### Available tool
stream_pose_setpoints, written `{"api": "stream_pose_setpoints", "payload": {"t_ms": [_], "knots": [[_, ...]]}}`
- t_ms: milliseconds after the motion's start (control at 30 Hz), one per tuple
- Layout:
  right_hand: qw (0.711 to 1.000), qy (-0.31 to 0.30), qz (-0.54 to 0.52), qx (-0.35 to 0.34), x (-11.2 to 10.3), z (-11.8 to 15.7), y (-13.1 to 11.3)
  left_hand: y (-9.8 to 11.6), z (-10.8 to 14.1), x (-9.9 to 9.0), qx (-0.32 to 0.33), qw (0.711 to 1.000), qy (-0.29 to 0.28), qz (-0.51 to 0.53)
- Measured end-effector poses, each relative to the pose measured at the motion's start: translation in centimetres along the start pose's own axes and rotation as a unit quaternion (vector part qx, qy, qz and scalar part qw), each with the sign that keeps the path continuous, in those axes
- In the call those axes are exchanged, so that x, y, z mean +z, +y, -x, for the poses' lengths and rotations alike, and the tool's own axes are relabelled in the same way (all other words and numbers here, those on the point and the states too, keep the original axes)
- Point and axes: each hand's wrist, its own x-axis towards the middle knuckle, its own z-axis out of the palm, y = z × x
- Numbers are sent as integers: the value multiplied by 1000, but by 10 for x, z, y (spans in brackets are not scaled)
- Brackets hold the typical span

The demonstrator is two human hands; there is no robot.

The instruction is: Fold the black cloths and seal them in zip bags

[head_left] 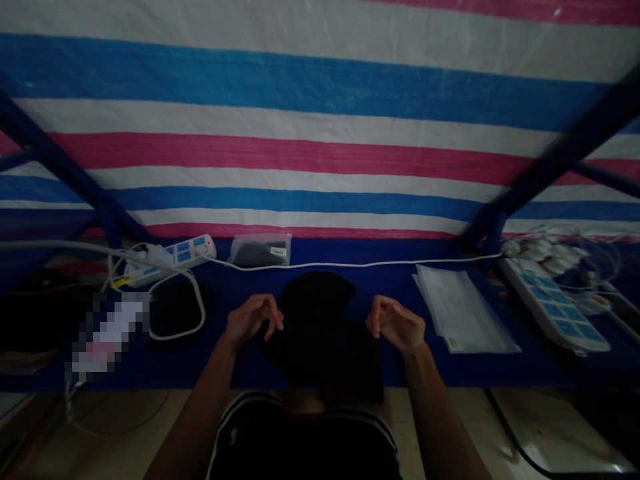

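Note:
A black cloth item [325, 353] lies on the blue table in front of me, rounded at the far end; its exact kind is lost in the dark. My left hand [254, 319] is by its left edge, fingers loosely bent and apart, with nothing visible in them. Across from it, my right hand [399, 324] is beside the right edge, its fingers curled inward with a gap to the thumb. Both hands' fingertips are close to the cloth; whether they touch it I cannot tell.
A white cable [350, 265] crosses the table behind the cloth, near a packaged dark item [261, 251]. Clear plastic bags [463, 310] lie right. Power strips [555, 303] with tangled cords stand at both sides. Blue frame bars [540, 147] slant before a striped sheet [300, 153].

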Motion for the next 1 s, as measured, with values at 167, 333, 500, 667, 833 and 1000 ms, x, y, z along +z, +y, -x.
{"api": "stream_pose_setpoints", "payload": {"t_ms": [167, 333, 500, 667, 833, 1000], "knots": [[984, 156, 38, -74, 4, -16, 10, -9, -7, -1, 105, 973, 183, -95], [911, 242, 306, -135, 3, -43, 29, -21, -16, 5, 150, 920, 277, -232], [826, 201, 514, -116, 6, -73, 34, -26, -24, 13, 116, 852, 203, -469], [824, 188, 518, -134, 13, -95, 23, -29, -24, 7, 122, 830, 152, -522], [821, 199, 511, -156, 12, -121, -2, -32, -23, 5, 119, 822, 147, -537], [801, 244, 528, -140, 2, -146, -15, -32, -22, 7, 112, 813, 131, -557]]}}
